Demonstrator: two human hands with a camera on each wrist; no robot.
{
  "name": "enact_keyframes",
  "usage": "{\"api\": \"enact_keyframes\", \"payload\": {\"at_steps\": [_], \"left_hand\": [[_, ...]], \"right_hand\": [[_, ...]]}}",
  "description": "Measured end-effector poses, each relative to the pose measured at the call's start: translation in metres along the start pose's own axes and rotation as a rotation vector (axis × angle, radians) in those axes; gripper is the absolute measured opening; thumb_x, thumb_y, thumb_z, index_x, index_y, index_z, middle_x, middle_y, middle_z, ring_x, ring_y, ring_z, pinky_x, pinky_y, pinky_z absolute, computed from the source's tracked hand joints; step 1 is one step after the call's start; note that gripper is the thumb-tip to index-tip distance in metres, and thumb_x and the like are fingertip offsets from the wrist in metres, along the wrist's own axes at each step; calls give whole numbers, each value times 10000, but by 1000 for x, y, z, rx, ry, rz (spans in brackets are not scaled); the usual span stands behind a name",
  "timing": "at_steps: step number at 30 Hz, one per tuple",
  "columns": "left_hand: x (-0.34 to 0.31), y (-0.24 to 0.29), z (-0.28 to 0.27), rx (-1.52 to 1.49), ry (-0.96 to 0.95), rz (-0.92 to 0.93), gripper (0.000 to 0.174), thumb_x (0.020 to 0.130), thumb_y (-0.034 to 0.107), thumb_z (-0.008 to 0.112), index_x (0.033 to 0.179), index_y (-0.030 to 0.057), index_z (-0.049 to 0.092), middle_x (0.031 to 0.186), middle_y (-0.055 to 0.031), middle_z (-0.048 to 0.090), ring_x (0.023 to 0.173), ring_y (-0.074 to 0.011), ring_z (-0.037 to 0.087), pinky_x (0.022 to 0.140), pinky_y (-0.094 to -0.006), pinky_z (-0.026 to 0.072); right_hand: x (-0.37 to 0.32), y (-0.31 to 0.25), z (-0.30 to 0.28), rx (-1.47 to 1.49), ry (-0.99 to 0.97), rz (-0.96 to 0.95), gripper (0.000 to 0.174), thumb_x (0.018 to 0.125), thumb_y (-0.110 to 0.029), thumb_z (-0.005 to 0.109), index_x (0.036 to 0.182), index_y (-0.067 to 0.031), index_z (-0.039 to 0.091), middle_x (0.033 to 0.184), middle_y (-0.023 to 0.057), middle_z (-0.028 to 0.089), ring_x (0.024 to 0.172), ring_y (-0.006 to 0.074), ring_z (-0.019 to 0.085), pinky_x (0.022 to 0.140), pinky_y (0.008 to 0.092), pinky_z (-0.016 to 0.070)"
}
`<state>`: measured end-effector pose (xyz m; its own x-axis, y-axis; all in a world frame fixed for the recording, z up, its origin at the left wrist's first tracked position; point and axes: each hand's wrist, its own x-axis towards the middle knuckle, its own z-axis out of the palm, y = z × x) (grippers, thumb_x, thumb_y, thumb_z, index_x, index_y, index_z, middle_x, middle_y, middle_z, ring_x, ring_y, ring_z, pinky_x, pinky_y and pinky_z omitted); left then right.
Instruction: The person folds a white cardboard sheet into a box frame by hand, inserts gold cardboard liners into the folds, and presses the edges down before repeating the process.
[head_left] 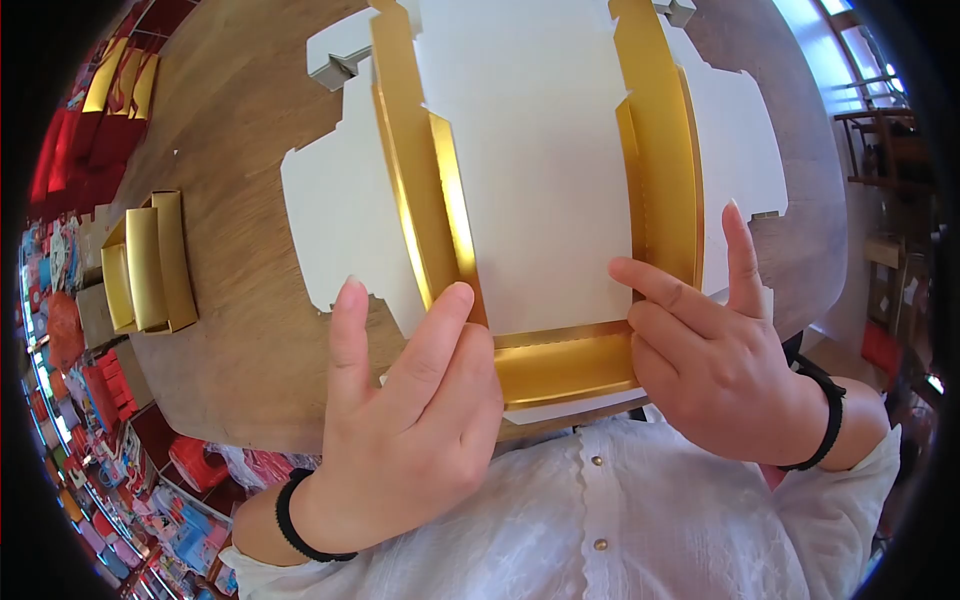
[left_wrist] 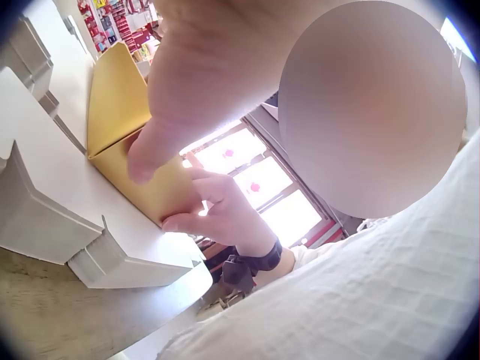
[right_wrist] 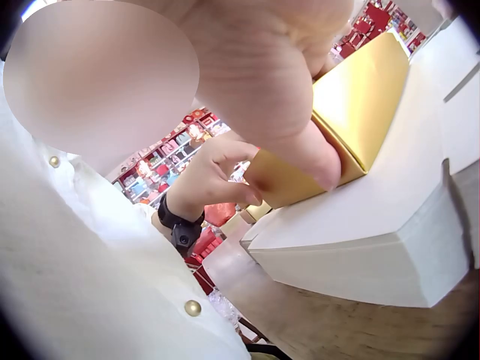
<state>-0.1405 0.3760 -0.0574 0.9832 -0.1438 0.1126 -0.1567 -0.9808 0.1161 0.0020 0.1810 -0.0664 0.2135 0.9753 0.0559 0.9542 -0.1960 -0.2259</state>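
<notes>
A partly folded cardboard box (head_left: 540, 180) with a white floor lies on white cardboard sheets in front of me. Gold walls stand along its left, right and near sides. My left hand (head_left: 420, 420) grips the near left corner, two fingers pointing away and the others bent at the near wall (head_left: 565, 370). At the near right corner, my right hand (head_left: 720, 360) does the same, one finger reaching over the side wall and another raised. Both wrist views show a thumb pressed against the gold wall (left_wrist: 154, 180) from outside, with the opposite hand (right_wrist: 202, 176) on its other end.
Flat white cardboard sheets (head_left: 340, 200) spread beneath the box on the wooden table (head_left: 240, 120). A smaller gold box (head_left: 150, 265) stands at the table's left edge. Shelves of red and colourful goods (head_left: 120, 480) line the left, and wooden furniture (head_left: 885, 140) is at the right.
</notes>
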Motion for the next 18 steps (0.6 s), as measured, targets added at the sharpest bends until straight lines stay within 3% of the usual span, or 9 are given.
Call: {"api": "enact_keyframes", "payload": {"at_steps": [10,13,16,18], "left_hand": [[10,-3,8,-142,-84,-76,45,716,36,646,708,-6,631,936,-92,606,1163,-260,589,1028,-762,273],[11,-5,6,-182,-116,-85,51,707,40,647,713,-7,629,933,-88,600,1148,-261,593,1024,-769,268],[8,-6,7,-188,-115,-69,171,613,59,724,761,32,643,893,-58,571,1160,-288,586,1100,-729,183],[8,-3,7,-186,-105,-80,150,631,57,711,757,16,641,891,-69,576,1139,-299,599,1085,-746,194]], "right_hand": [[4,1,-3,96,-22,32,199,736,23,626,580,-25,513,821,64,634,1128,224,647,1084,798,176],[2,4,-4,115,-29,17,190,744,14,629,587,-28,530,830,59,630,1131,235,646,1077,810,156],[0,7,-8,42,-32,2,148,740,-3,661,632,-28,563,854,47,617,1131,258,643,1080,813,131],[-4,9,-7,-48,92,-22,111,723,-17,696,689,-24,591,874,38,604,1124,277,642,1083,815,113]]}}
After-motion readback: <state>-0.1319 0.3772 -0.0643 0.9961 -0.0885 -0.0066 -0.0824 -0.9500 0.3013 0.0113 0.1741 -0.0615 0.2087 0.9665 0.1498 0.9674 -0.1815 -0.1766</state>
